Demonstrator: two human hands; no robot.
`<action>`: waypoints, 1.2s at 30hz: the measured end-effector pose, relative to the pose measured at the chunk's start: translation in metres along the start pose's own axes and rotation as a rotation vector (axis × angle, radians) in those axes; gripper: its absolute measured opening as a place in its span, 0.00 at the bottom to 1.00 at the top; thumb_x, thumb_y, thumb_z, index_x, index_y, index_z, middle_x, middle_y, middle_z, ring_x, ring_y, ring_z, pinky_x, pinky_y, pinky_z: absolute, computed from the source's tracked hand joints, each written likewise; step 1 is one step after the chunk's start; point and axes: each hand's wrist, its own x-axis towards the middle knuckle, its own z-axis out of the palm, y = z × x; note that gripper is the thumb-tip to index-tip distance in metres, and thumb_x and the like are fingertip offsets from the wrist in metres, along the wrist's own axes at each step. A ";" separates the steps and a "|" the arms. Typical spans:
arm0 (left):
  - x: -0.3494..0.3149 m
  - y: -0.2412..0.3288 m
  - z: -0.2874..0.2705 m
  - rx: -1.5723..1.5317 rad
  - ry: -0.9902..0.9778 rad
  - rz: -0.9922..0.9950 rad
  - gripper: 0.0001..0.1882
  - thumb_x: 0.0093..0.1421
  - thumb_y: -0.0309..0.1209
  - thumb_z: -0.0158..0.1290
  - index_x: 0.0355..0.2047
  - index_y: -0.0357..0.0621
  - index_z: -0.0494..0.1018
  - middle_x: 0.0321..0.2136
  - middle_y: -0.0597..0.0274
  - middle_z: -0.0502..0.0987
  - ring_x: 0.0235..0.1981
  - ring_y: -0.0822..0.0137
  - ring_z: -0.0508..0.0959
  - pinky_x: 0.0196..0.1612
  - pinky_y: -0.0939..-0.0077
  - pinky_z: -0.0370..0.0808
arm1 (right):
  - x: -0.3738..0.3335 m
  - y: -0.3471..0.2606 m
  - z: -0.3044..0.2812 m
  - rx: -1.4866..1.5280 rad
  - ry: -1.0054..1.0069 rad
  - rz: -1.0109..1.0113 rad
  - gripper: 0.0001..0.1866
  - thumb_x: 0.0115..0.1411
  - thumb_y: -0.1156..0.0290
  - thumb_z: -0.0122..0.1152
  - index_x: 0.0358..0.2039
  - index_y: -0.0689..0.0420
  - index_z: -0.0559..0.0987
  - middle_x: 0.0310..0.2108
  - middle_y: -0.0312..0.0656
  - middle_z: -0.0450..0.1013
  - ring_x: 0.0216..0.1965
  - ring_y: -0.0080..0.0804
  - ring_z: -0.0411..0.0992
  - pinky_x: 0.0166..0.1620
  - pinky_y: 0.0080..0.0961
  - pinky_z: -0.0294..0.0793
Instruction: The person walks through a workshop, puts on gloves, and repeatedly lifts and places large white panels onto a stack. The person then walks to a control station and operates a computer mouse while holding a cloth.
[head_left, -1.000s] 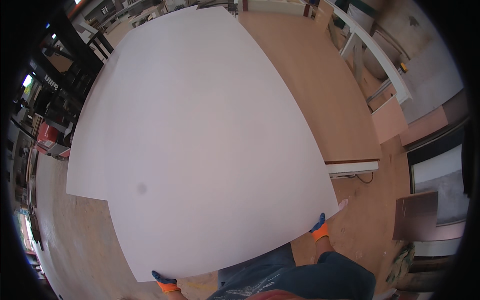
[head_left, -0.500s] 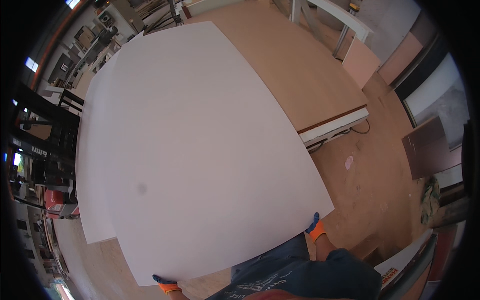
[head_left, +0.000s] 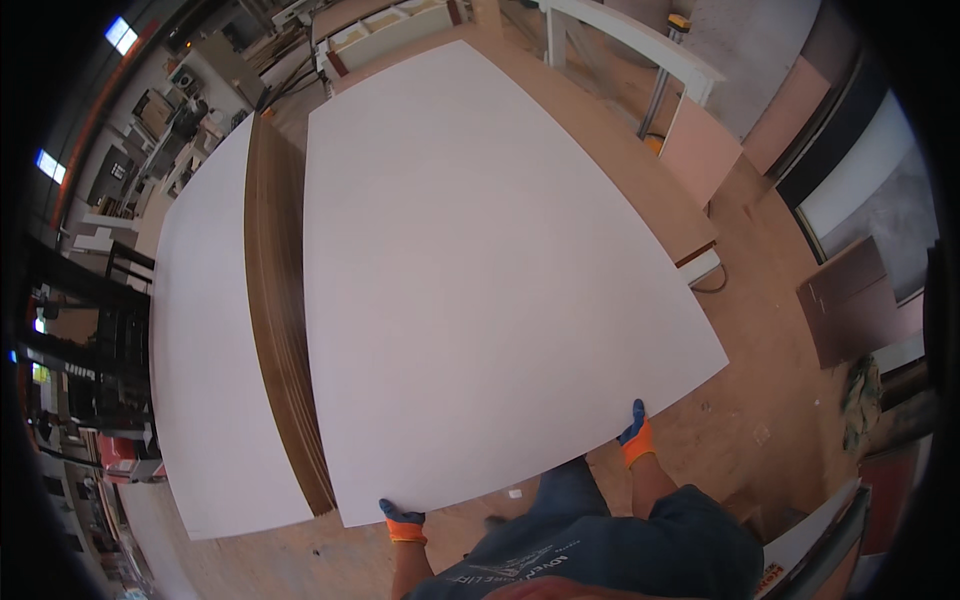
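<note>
A large white sheet point(head_left: 480, 270) stretches away from me, covering most of a brown tabletop point(head_left: 640, 190). My left hand point(head_left: 402, 520), in a blue and orange glove, grips its near edge close to the left corner. Farther right along that edge, my right hand point(head_left: 635, 435), gloved alike, is closed on the sheet. Both thumbs rest on top; the fingers beneath are hidden. To the left stands a stack of similar boards point(head_left: 215, 330) with a white top, its layered brown side facing the sheet. A narrow gap separates the two at the near end.
A dark machine point(head_left: 90, 310) stands beyond the stack on the left. Behind the tabletop rises a white frame point(head_left: 640, 40). Pink panels point(head_left: 700, 150) and a dark brown board point(head_left: 855, 300) lean at the right. A small white scrap point(head_left: 515, 493) lies on the floor.
Both hands have kept hold of the white sheet as it moved right, off the stack and farther over the brown tabletop. The stack's layered side has come into view.
</note>
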 end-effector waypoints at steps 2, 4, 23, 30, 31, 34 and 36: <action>0.033 -0.048 0.045 -0.094 -0.046 -0.095 0.35 0.66 0.62 0.45 0.63 0.52 0.67 0.62 0.61 0.71 0.62 0.51 0.70 0.65 0.44 0.67 | 0.045 -0.057 0.031 -0.022 -0.059 -0.063 0.29 0.64 0.51 0.65 0.59 0.54 0.73 0.58 0.46 0.72 0.56 0.42 0.70 0.59 0.48 0.72; 0.048 -0.085 0.075 -0.129 0.017 -0.168 0.35 0.66 0.62 0.45 0.64 0.52 0.67 0.63 0.61 0.71 0.62 0.50 0.70 0.65 0.43 0.68 | 0.068 -0.095 0.038 -0.070 0.086 -0.150 0.28 0.64 0.52 0.65 0.58 0.54 0.74 0.53 0.45 0.74 0.50 0.39 0.73 0.52 0.44 0.75; 0.137 -0.171 0.295 -0.020 -0.166 -0.307 0.31 0.70 0.56 0.35 0.63 0.52 0.67 0.62 0.61 0.71 0.61 0.54 0.71 0.61 0.49 0.72 | 0.107 -0.044 0.249 0.135 -0.222 0.193 0.13 0.67 0.64 0.59 0.49 0.54 0.76 0.47 0.43 0.77 0.50 0.40 0.76 0.52 0.48 0.79; 0.162 -0.172 0.333 -0.002 -0.141 -0.309 0.38 0.66 0.65 0.40 0.64 0.51 0.66 0.64 0.60 0.69 0.64 0.52 0.68 0.63 0.45 0.70 | 0.103 0.004 0.324 -0.182 -0.039 0.240 0.23 0.69 0.58 0.56 0.59 0.55 0.70 0.56 0.47 0.72 0.55 0.50 0.73 0.53 0.64 0.76; 0.161 -0.173 0.339 -0.036 -0.149 -0.337 0.37 0.66 0.64 0.42 0.62 0.50 0.67 0.62 0.60 0.71 0.62 0.53 0.70 0.62 0.47 0.71 | 0.110 0.005 0.324 -0.164 -0.006 0.292 0.23 0.69 0.57 0.55 0.60 0.55 0.70 0.57 0.48 0.72 0.55 0.51 0.73 0.53 0.64 0.76; 0.154 -0.159 0.342 -0.165 -0.021 -0.580 0.36 0.65 0.61 0.49 0.60 0.45 0.68 0.57 0.54 0.75 0.58 0.51 0.74 0.58 0.46 0.75 | 0.138 0.018 0.311 -0.156 -0.004 0.332 0.23 0.70 0.57 0.53 0.60 0.54 0.70 0.58 0.48 0.71 0.55 0.53 0.72 0.54 0.64 0.75; 0.136 -0.129 0.315 0.493 -0.094 -0.770 0.34 0.66 0.59 0.52 0.55 0.40 0.72 0.44 0.47 0.81 0.43 0.54 0.82 0.48 0.57 0.80 | 0.166 0.029 0.293 -0.128 -0.049 0.410 0.23 0.70 0.56 0.53 0.61 0.53 0.70 0.59 0.48 0.71 0.57 0.54 0.71 0.54 0.65 0.74</action>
